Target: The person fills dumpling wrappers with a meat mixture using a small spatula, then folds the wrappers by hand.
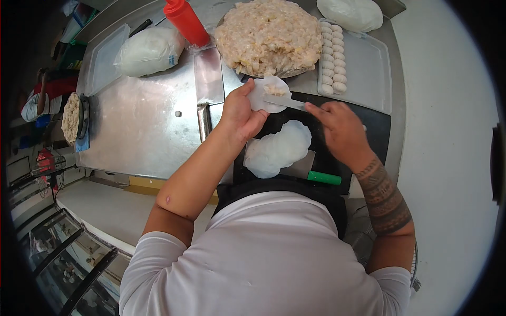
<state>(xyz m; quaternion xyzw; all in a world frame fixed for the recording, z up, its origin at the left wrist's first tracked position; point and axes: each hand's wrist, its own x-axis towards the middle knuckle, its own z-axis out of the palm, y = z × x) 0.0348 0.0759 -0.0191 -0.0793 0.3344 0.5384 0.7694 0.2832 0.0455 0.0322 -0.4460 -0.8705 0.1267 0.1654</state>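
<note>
A round white dumpling wrapper (257, 98) rests in my left hand (242, 111), held at its edge by the thumb and fingers. A small dab of pale minced filling (274, 89) sits on the wrapper. My right hand (341, 131) grips a flat metal spatula (287, 102), its blade laid across the wrapper against the filling; its handle is hidden in the fist. Just below the hands, a fanned stack of wrappers (279, 149) lies on the black board (371, 131). Beyond them stands a large heaped mound of minced filling (269, 37).
Right of the mound, a clear tray (369, 68) holds rows of round white dumplings (332, 58). A green-handled tool (324, 178) lies near my body. Leftward are a wide metal blade (208, 76), a red squeeze bottle (187, 23) and a filled plastic bag (150, 51).
</note>
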